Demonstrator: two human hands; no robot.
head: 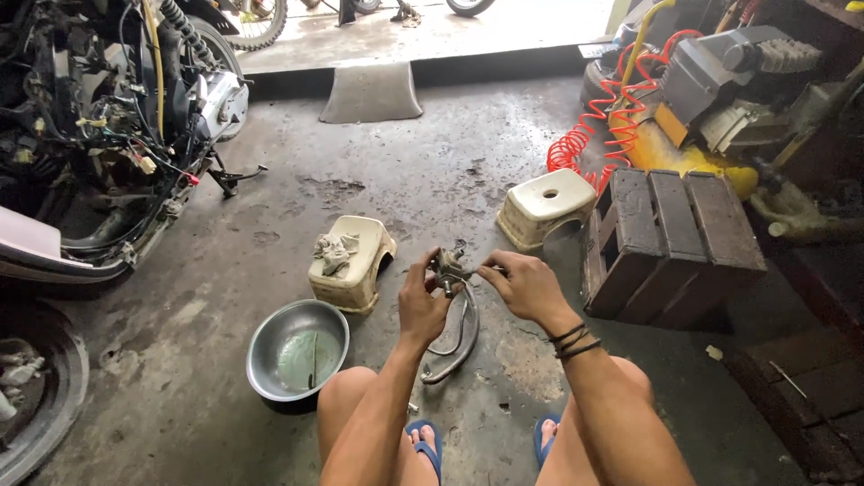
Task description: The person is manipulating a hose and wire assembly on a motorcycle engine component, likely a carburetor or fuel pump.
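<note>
Both hands raised, fingers seemingly pinched

The left hand grips a small grey metal part from below, its fingers curled up around the body. The right hand meets it from the other side, thumb and forefinger pinched on a thin piece at the part's edge; black bands circle that wrist. A curved hose hangs down from the part, just under the fingers, to the stained concrete floor. Left of the fingers lie an overturned cream stool with a grey rag on it and, nearer the knee, a steel bowl. Beyond the fingers to the right stand a second cream stool and a dark wooden crate.
</note>
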